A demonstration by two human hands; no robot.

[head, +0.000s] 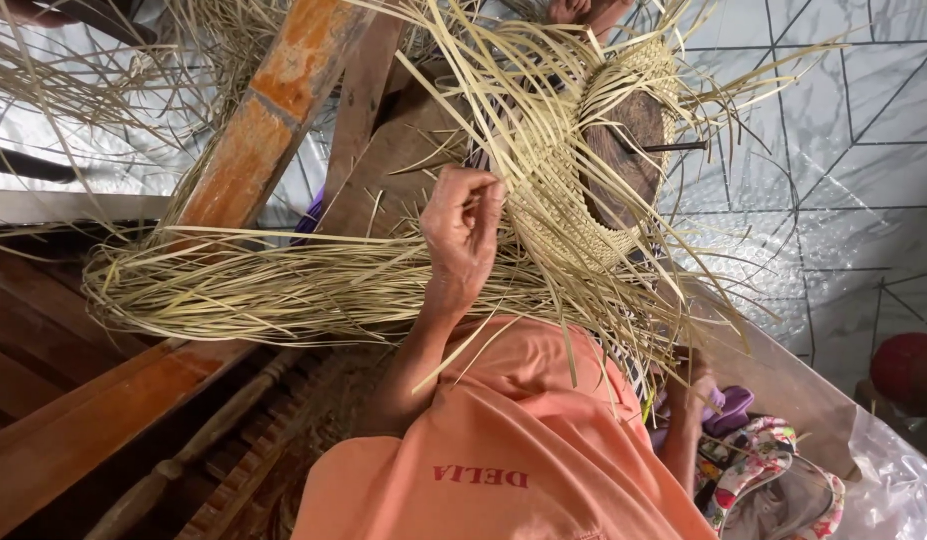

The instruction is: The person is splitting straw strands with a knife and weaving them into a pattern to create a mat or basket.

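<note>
The half-woven straw hat (569,215) sits over a dark round wooden block (624,150), and everything else is arranged about it. Pale loose strands (504,90) fan out from its rim in every direction (a proper tangle, from where I stand). A thin dark pin (676,147) juts out of the block on the side towards the tiled floor (844,130).

The person's left hand (464,230) is right against the hat's woven edge, on the side away from the floor. Its fingers are curled in with thumb and fingertips pressed together, pinching a few of the strands where they leave the weave. The forearm runs from there back to the orange shirt (504,450).

The right hand (689,375) is well apart from the left, below the hat and nearer the person's body. It is largely hidden behind hanging strands, so I cannot tell whether it grips anything. It lies just beside a purple cloth (729,405), with a flowered bag (769,470) a little further from the hat.

On the far side of the left hand from the hat, a thick bundle of straw (254,290) lies across an orange-brown wooden beam (274,100). Beyond the hat, at the frame's upper edge, bare feet (584,10) show. Out on the floor, well away from the hat, are a red ball (909,370) and a clear plastic bag (899,490).
</note>
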